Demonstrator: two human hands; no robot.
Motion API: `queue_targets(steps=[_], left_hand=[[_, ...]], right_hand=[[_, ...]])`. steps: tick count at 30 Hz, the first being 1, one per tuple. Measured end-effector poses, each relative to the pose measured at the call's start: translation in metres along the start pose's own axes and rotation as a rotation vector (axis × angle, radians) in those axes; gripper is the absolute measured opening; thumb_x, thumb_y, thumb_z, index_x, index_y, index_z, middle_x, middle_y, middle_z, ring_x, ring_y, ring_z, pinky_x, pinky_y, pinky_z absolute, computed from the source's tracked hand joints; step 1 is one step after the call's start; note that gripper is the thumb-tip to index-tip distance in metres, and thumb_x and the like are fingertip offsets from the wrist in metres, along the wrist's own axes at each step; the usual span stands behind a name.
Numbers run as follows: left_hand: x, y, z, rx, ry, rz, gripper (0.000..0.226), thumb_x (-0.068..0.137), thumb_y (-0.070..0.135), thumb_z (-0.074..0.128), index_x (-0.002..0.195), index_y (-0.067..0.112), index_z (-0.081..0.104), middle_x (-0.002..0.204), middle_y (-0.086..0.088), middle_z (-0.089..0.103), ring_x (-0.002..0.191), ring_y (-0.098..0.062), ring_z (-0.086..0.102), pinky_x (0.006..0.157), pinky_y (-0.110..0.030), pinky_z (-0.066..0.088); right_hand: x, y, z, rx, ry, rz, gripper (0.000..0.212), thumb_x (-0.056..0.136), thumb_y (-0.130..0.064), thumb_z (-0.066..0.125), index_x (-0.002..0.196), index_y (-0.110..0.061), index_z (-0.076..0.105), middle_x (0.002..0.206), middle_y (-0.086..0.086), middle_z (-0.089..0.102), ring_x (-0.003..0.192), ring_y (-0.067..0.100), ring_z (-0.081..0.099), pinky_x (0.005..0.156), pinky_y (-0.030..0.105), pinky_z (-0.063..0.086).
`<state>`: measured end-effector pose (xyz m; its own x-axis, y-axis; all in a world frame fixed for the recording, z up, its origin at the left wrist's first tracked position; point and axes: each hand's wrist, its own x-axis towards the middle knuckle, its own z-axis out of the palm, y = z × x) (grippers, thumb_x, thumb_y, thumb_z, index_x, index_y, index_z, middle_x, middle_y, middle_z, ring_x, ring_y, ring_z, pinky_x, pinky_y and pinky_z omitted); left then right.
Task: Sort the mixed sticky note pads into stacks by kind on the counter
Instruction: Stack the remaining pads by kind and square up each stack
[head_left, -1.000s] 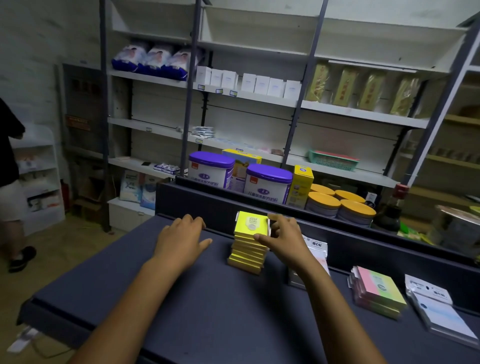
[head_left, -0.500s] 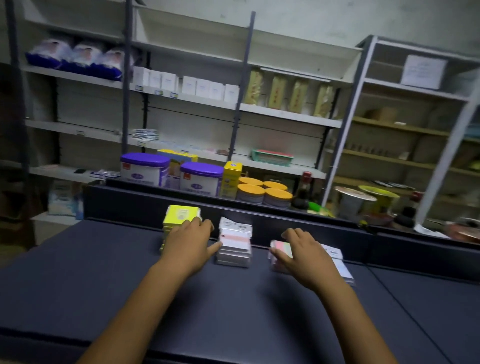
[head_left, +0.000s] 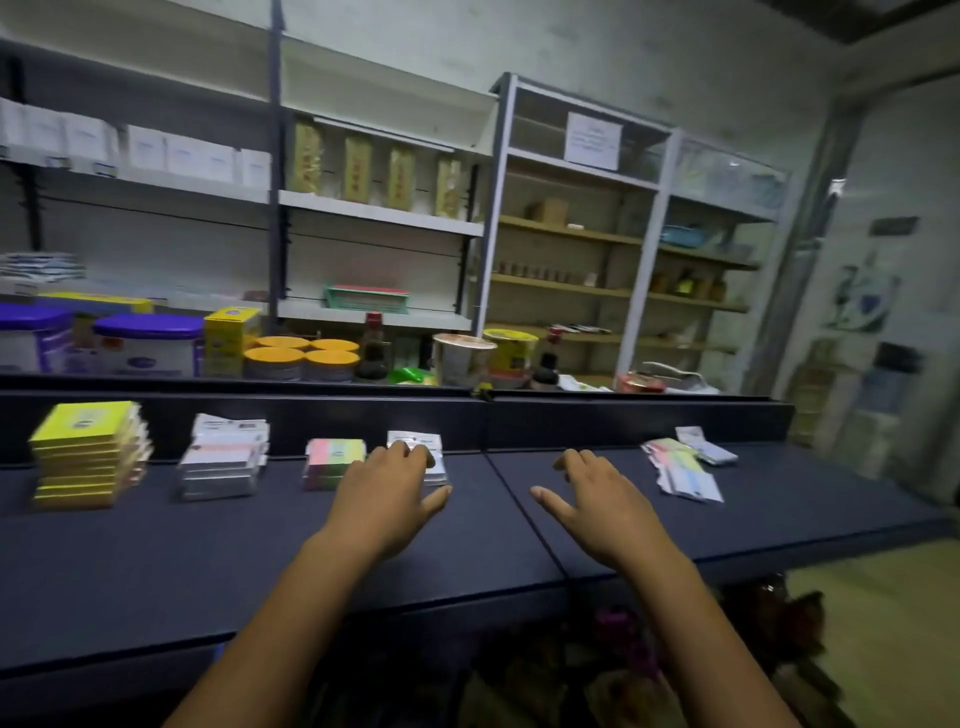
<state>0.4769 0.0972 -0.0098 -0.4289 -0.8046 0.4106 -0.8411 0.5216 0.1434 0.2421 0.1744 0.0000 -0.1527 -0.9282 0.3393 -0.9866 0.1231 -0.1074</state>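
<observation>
On the dark counter (head_left: 260, 561) stand, from left to right, a tall stack of yellow pads (head_left: 85, 452), a stack of white and pink packaged pads (head_left: 223, 460), a short stack of multicolour pads (head_left: 332, 462) and a small white pack (head_left: 421, 447). My left hand (head_left: 387, 499) hovers open with its fingertips at that white pack. My right hand (head_left: 597, 499) is open above the counter with nothing in it. Farther right lies a loose pile of mixed pads (head_left: 685, 467).
A raised dark ledge (head_left: 623, 415) runs along the back of the counter. Behind it stand purple-lidded tins (head_left: 148, 343), orange-lidded jars (head_left: 301, 356), bottles and cups. Shelves with boxes and packets fill the wall. The counter's right end (head_left: 883, 514) drops to the floor.
The view has swung right, bringing the loose mixed pile into sight. My left hand moved from the yellow stack to the white pack; my right hand left the multicolour stack and reaches right.
</observation>
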Motion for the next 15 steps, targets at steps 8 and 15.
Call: queue_targets(steps=[8, 15], left_hand=[[0.007, 0.106, 0.019, -0.080, -0.047, 0.118, 0.048, 0.096, 0.057, 0.043, 0.133, 0.025, 0.047, 0.132, 0.001, 0.051, 0.121, -0.021, 0.049, 0.095, -0.038, 0.047], [0.029, 0.164, 0.036, -0.121, -0.057, 0.198, 0.047, 0.098, 0.055, 0.041, 0.135, 0.026, 0.044, 0.135, 0.002, 0.049, 0.123, -0.020, 0.048, 0.098, -0.039, 0.046]], right_hand=[[-0.054, 0.094, -0.027, 0.044, 0.040, 0.130, 0.050, 0.097, -0.059, 0.044, 0.131, -0.022, 0.045, 0.128, -0.002, 0.051, 0.118, 0.018, 0.051, 0.093, 0.036, 0.048], [-0.066, 0.153, -0.033, 0.043, 0.092, 0.210, 0.047, 0.095, -0.058, 0.047, 0.128, -0.024, 0.046, 0.123, -0.004, 0.053, 0.113, 0.018, 0.052, 0.089, 0.035, 0.049]])
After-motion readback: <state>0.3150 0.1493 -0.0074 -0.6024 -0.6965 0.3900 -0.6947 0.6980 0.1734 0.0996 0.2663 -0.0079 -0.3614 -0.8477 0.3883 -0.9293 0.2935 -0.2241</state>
